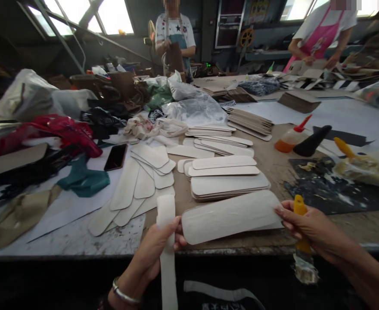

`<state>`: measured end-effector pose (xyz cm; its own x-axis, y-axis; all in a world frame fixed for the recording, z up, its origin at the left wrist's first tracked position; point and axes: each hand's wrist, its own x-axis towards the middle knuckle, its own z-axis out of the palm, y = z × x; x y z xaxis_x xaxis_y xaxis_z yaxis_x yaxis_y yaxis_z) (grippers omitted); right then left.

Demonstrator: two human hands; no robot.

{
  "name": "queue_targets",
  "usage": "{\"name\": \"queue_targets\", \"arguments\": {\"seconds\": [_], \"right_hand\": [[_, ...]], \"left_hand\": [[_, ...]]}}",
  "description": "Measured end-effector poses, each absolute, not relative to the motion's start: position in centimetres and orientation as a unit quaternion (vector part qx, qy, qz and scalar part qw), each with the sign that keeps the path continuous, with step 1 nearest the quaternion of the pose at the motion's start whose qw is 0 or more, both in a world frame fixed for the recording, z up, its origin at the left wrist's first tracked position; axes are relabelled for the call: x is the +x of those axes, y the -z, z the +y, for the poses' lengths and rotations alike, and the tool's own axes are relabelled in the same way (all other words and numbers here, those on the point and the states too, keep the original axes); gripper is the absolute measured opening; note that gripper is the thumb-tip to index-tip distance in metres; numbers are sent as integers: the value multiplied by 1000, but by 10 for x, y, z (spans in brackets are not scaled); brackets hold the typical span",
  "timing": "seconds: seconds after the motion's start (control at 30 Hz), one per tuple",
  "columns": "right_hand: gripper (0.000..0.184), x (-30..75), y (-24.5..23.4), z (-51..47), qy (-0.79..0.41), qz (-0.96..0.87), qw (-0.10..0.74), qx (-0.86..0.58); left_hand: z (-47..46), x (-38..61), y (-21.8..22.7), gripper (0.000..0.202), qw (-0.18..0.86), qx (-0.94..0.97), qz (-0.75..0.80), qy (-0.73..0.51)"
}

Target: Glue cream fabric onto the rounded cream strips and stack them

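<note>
My left hand (157,249) is closed on a long white strip (166,241) that hangs down over the table's front edge, and its fingertips touch the left end of a pale insole-shaped piece (228,217). My right hand (309,228) pinches that piece's right end and also grips a yellow-handled glue brush (301,241), bristles pointing down. The piece is held flat just above the table's front edge (241,249). Behind it lies a stack of similar pieces (228,183).
Fanned insole pieces (138,185) and a phone (115,157) lie to the left, among fabric scraps and bags. An orange glue bottle (291,137) and a glue-smeared black sheet (331,189) sit to the right. Two people stand at the far side.
</note>
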<state>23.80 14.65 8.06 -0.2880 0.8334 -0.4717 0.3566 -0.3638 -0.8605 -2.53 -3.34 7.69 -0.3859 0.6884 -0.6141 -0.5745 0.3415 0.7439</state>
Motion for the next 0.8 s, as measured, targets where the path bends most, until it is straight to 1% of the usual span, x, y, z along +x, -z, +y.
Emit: {"name": "queue_targets", "arguments": {"seconds": [0.2, 0.3, 0.37, 0.57, 0.7, 0.8], "right_hand": [[47, 235, -80, 147, -600, -528, 220, -559], [46, 233, -78, 148, -599, -530, 217, -560], [45, 232, -77, 148, -601, -527, 211, -563], [43, 231, -81, 147, -602, -531, 204, -560], [46, 234, -82, 158, -597, -568, 161, -544], [47, 231, -87, 173, -590, -593, 134, -532]], "left_hand": [[-35, -26, -76, 44, 552, 64, 610, -565], [-34, -24, -74, 35, 540, 90, 624, -558], [-32, -24, -74, 33, 529, 106, 635, -553], [-26, -28, -74, 38, 491, 133, 672, -538], [-20, -32, -76, 42, 487, 152, 686, -519], [-10, -40, -83, 49, 476, 192, 695, -504]]}}
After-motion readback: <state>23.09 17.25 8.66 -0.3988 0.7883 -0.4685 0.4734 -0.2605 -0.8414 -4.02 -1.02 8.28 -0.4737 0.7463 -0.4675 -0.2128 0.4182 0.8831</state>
